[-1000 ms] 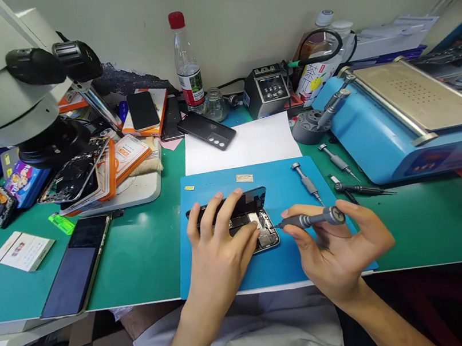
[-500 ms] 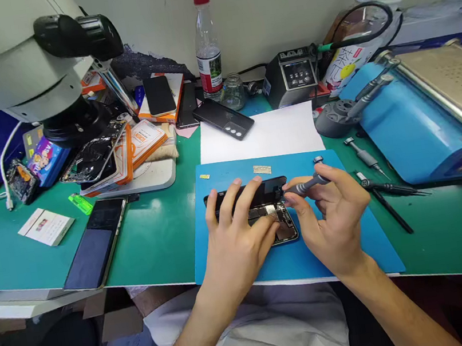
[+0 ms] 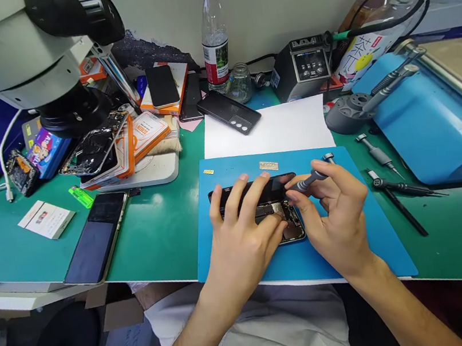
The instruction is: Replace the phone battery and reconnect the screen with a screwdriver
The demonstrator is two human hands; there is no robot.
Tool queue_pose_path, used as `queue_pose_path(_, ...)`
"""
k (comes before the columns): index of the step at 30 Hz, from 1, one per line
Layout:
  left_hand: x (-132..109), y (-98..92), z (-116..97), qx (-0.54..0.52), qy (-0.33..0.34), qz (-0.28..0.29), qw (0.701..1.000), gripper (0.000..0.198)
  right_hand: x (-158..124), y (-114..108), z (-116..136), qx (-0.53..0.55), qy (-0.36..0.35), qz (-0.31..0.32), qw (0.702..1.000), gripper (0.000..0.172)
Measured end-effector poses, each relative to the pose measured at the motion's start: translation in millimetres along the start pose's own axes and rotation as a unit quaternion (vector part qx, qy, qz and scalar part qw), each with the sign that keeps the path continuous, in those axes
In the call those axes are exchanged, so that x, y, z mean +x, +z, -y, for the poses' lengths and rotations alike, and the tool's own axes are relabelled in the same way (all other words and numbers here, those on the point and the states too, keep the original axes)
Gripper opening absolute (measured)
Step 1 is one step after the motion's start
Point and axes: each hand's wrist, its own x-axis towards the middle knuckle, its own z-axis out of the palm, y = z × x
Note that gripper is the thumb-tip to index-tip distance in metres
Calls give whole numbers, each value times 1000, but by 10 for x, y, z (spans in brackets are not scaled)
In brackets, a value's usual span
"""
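An opened smartphone (image 3: 294, 228) lies on the blue mat (image 3: 213, 245), its inner parts showing. The dark screen panel (image 3: 276, 190) is tilted up along the phone's far side. My left hand (image 3: 241, 238) spans the phone, its fingers spread along the raised panel and its thumb down at the phone's inside. It covers the phone's left part. My right hand (image 3: 339, 217) grips a grey precision screwdriver (image 3: 310, 179) between thumb and fingers. The screwdriver slants down to the left, toward the phone's right end; its tip is hidden by the fingers.
Behind the mat are white paper (image 3: 293, 126) and a black phone back cover (image 3: 230, 112). Loose screwdrivers (image 3: 380, 157) lie right, near a grey tool holder (image 3: 350, 113) and blue machine (image 3: 433, 131). A microscope (image 3: 62, 65) overhangs the left; another phone (image 3: 97, 239) lies below.
The camera view has shifted slightly, so the scene sits a little differently. Both hands keep nearly the same pose on the phone and screwdriver.
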Motion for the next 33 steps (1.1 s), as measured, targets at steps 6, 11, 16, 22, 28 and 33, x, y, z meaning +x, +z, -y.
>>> queue_pose_path(6,3,7,7,-1,0,-1,1000,9,-2,-1,-6,-5,-5,3,1000,83)
queue_pose_path(11,7,9,5,-3,1,1,1000,9,-1,-2,-3,-7,-4,5,1000,81)
queue_pose_path(16,1,-1,1,-4,0,3,1000,10,0,-6,12,-7,-2,11,1000,78)
queue_pose_path(22,3,10,8,-4,-2,2,1000,9,-1,0,19,-16,0,12,1000,78)
queue_pose_path(28,7,10,-1,0,-3,2,1000,8,-3,7,13,-16,-3,10,1000,80)
queue_pose_path(33,4,0,0,5,-2,6,1000,9,-9,-2,8,-20,-5,13,1000,77)
